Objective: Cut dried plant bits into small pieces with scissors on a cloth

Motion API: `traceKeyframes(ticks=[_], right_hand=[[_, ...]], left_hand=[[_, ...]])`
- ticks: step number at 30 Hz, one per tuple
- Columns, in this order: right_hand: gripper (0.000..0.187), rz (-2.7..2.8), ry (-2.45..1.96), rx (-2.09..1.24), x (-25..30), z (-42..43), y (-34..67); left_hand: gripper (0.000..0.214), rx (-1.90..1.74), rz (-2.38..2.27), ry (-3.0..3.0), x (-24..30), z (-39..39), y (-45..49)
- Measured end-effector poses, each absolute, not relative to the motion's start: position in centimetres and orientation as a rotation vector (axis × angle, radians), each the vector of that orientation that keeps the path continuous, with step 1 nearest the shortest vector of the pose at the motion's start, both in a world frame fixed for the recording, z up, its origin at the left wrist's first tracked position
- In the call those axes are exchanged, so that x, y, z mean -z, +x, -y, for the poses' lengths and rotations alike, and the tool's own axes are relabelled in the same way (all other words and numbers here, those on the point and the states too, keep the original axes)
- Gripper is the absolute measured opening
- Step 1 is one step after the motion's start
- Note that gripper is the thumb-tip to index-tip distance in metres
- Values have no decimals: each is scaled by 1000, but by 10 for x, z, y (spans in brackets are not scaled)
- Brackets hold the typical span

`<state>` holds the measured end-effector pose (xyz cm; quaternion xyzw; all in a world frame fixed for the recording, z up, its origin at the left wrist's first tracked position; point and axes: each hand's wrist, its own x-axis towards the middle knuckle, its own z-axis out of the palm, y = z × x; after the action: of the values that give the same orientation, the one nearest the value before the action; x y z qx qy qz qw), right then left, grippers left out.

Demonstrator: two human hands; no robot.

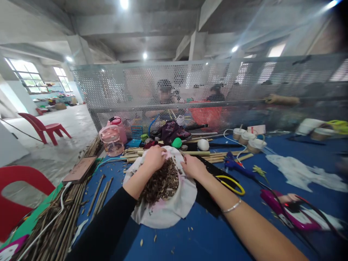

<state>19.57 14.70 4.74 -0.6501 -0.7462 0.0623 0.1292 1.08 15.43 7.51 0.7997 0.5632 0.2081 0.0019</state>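
Observation:
A round white cloth [174, 217] with pinkish stains lies on the blue table in front of me. Heaped in its middle is loose brown dried plant material [160, 181], like chopped bits and seed husks. My left hand [154, 159] reaches over the heap to the far side, its fingers closed on the cloth. On the right edge, my right hand [194, 166] has thumb and fingers pinching the cloth too. Part of each hand's fingertips is hidden or slightly blurred.
Bundled sticks [62, 217] and a phone [79, 169] lie left. Behind stand a pink bottle [112, 139], a green ball [176, 143] and a white ball [203, 145]. At right are a blue glue gun [237, 166], yellow ring [231, 181] and magenta device [290, 212]. A perforated metal screen [114, 87] rises behind.

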Motion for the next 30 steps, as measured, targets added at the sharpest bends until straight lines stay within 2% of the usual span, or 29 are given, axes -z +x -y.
traceKeyframes(ticks=[4,12,16,22,25,30], right_hand=[[34,2248,-1913,-307,-34,-131,212],[28,2149,-1863,-285,-41,-117,232],[29,2088,-1860,-235,-48,-99,260],[31,2138,-2091,-106,-30,-67,298],[41,2139,-2104,-56,-24,-62,302],[60,2098,-2234,-87,-24,-68,304]], left_hand=[[22,-339,-1538,2735,-74,-120,43],[28,-640,-1847,2420,-64,-95,-8],[25,-551,-1878,2512,-60,-89,-15],[27,-284,-1908,2551,-61,-95,-8],[25,-389,-1894,2496,-61,-95,-8],[26,-816,-1801,2328,-58,-87,-13]])
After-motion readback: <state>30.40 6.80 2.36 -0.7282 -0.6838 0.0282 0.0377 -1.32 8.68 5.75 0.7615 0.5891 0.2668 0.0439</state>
